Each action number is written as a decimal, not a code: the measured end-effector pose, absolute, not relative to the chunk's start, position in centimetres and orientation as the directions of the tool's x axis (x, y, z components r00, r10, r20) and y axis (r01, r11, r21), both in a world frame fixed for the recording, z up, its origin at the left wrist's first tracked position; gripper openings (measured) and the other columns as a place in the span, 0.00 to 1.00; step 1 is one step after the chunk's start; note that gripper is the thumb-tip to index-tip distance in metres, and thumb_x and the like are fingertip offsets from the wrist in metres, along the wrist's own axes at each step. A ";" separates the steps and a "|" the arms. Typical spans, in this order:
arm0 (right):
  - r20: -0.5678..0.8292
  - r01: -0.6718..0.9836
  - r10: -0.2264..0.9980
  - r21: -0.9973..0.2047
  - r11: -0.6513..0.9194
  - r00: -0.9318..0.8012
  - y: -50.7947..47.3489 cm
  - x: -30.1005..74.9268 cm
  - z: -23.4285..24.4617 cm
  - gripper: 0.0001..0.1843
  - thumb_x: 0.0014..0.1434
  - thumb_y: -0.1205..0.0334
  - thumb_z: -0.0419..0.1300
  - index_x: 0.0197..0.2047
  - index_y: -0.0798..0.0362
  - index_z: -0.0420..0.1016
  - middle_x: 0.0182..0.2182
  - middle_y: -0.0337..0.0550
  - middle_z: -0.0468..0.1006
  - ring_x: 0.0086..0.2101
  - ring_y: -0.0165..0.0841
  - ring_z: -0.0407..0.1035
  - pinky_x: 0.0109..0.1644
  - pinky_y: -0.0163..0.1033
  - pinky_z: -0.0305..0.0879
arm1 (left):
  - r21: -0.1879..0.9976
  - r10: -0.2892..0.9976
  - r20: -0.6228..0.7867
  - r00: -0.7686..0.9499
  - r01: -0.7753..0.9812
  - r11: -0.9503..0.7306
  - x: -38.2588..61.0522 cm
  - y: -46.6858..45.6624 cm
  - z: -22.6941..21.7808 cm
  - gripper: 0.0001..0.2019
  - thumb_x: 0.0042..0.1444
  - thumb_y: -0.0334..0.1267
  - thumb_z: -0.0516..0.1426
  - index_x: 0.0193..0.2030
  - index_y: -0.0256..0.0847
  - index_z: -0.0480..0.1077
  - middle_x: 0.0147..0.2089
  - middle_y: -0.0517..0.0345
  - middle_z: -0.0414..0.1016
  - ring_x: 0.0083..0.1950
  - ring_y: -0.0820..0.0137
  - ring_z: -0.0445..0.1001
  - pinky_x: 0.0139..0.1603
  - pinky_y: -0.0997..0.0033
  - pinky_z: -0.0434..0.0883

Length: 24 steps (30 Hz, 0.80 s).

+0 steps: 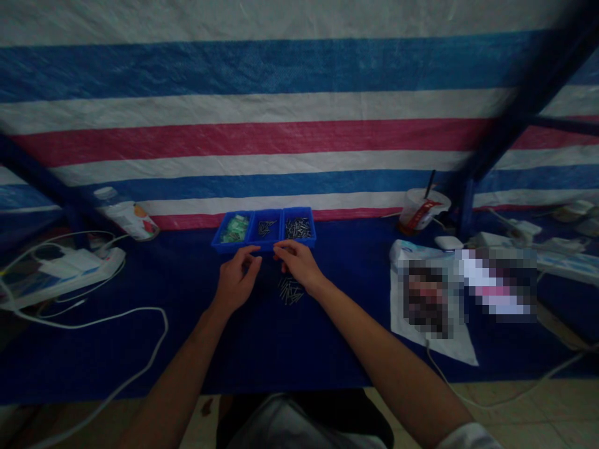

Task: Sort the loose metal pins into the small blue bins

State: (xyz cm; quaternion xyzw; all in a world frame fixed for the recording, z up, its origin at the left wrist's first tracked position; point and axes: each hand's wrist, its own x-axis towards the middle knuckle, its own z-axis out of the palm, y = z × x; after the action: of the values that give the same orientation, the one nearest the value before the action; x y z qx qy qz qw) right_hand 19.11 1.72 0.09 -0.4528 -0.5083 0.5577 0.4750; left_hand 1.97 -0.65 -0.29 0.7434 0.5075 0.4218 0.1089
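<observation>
Both my hands meet over the dark blue table just in front of three small blue bins (264, 244). My left hand (237, 279) has its fingers curled in a pinch, fingertips near the middle bin. My right hand (298, 262) is also pinched, its fingertips close to the left hand's; what they hold is too small to make out. A loose pile of small metal pins (290, 291) lies on the table under my right wrist. The left bin holds green parts (235, 229), the other two hold dark metal pins (298, 227).
A white power strip with cables (70, 265) lies at the left, beside a tipped plastic bottle (126, 218). A drink cup with a straw (421, 211) stands at the back right near a blue post (465, 206). White paper and devices (435, 299) lie at the right.
</observation>
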 end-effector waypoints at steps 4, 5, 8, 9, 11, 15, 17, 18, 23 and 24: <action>0.176 0.262 0.972 -0.941 0.213 -0.158 -0.4 20.6 1.7 0.06 0.60 0.60 0.60 0.40 0.50 0.77 0.30 0.40 0.77 0.30 0.31 0.70 0.35 0.38 0.64 | 0.531 0.857 0.468 0.213 0.708 -0.466 1.8 -0.4 -0.4 0.13 0.63 0.45 0.54 0.46 0.42 0.74 0.31 0.59 0.78 0.28 0.70 0.74 0.31 0.71 0.69; 0.233 0.365 0.956 -0.886 0.284 -0.179 -1.6 21.5 2.4 0.07 0.60 0.59 0.61 0.41 0.50 0.77 0.32 0.41 0.78 0.32 0.33 0.71 0.38 0.39 0.64 | 0.521 0.857 0.458 0.238 0.708 -0.476 1.8 -0.3 -0.5 0.12 0.62 0.45 0.54 0.46 0.42 0.74 0.32 0.58 0.78 0.29 0.69 0.75 0.32 0.70 0.70; 0.335 0.628 0.934 -0.703 0.334 -0.121 -6.0 25.2 4.2 0.12 0.60 0.53 0.61 0.44 0.48 0.77 0.36 0.44 0.79 0.38 0.40 0.72 0.44 0.46 0.63 | 0.504 0.847 0.411 0.336 0.691 -0.518 2.1 -0.4 -0.6 0.12 0.62 0.45 0.56 0.46 0.42 0.74 0.35 0.56 0.77 0.34 0.67 0.75 0.36 0.68 0.71; 0.327 0.660 0.943 -0.694 0.288 -0.067 -7.5 26.7 4.5 0.13 0.61 0.51 0.60 0.44 0.48 0.77 0.33 0.44 0.79 0.36 0.40 0.72 0.43 0.46 0.63 | 0.498 0.842 0.391 0.372 0.683 -0.533 2.3 -0.5 -0.7 0.11 0.61 0.44 0.56 0.46 0.42 0.74 0.37 0.56 0.77 0.36 0.67 0.76 0.38 0.67 0.72; 0.272 0.707 0.962 -0.686 0.174 0.026 -9.8 29.4 4.3 0.15 0.63 0.48 0.56 0.44 0.49 0.76 0.27 0.43 0.78 0.29 0.38 0.72 0.39 0.45 0.63 | 0.490 0.828 0.350 0.438 0.668 -0.560 2.6 -0.7 -0.8 0.10 0.60 0.42 0.57 0.45 0.43 0.74 0.40 0.55 0.77 0.39 0.66 0.76 0.41 0.65 0.72; 0.272 0.821 0.938 -0.571 -0.024 0.216 -10.8 33.5 2.1 0.18 0.60 0.45 0.55 0.42 0.48 0.76 0.23 0.42 0.76 0.27 0.41 0.72 0.36 0.46 0.62 | 0.489 0.823 0.309 0.477 0.663 -0.567 3.2 -0.9 -1.0 0.08 0.59 0.39 0.58 0.44 0.44 0.74 0.40 0.56 0.77 0.39 0.66 0.75 0.43 0.64 0.73; 0.269 0.839 0.932 -0.540 -0.063 0.243 -9.7 34.9 1.3 0.19 0.60 0.45 0.55 0.42 0.50 0.76 0.23 0.42 0.77 0.27 0.42 0.73 0.35 0.45 0.62 | 0.487 0.828 0.306 0.470 0.670 -0.560 3.2 -0.9 -1.1 0.08 0.59 0.39 0.58 0.44 0.44 0.75 0.40 0.56 0.77 0.39 0.66 0.75 0.42 0.64 0.72; 0.270 0.846 0.933 -0.529 -0.064 0.239 -9.1 35.4 1.1 0.19 0.60 0.46 0.54 0.42 0.51 0.76 0.23 0.43 0.77 0.27 0.42 0.73 0.35 0.45 0.61 | 0.486 0.829 0.308 0.466 0.672 -0.559 3.2 -0.8 -1.1 0.09 0.59 0.39 0.58 0.44 0.44 0.75 0.40 0.56 0.77 0.39 0.66 0.75 0.42 0.64 0.72; 0.328 0.900 0.928 -0.436 -0.016 0.176 -6.4 35.7 2.0 0.19 0.63 0.49 0.52 0.44 0.53 0.76 0.25 0.43 0.78 0.29 0.40 0.74 0.39 0.44 0.62 | 0.495 0.838 0.287 0.464 0.677 -0.544 3.0 -0.7 -1.2 0.09 0.60 0.40 0.57 0.45 0.43 0.74 0.39 0.56 0.76 0.39 0.67 0.74 0.44 0.63 0.72; 0.346 0.908 0.924 -0.418 -0.004 0.163 -6.3 35.1 2.4 0.18 0.64 0.50 0.52 0.44 0.53 0.76 0.25 0.42 0.78 0.31 0.41 0.75 0.41 0.45 0.62 | 0.498 0.842 0.271 0.466 0.681 -0.537 3.0 -0.7 -1.2 0.10 0.60 0.40 0.56 0.45 0.43 0.74 0.39 0.56 0.76 0.40 0.66 0.74 0.44 0.63 0.72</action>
State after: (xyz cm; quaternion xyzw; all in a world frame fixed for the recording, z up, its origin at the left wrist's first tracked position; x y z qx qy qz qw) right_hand 35.10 -6.27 2.40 -0.7082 -0.6468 0.0140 0.2825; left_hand 3.02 -0.71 -1.17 0.8407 0.4531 0.2485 0.1622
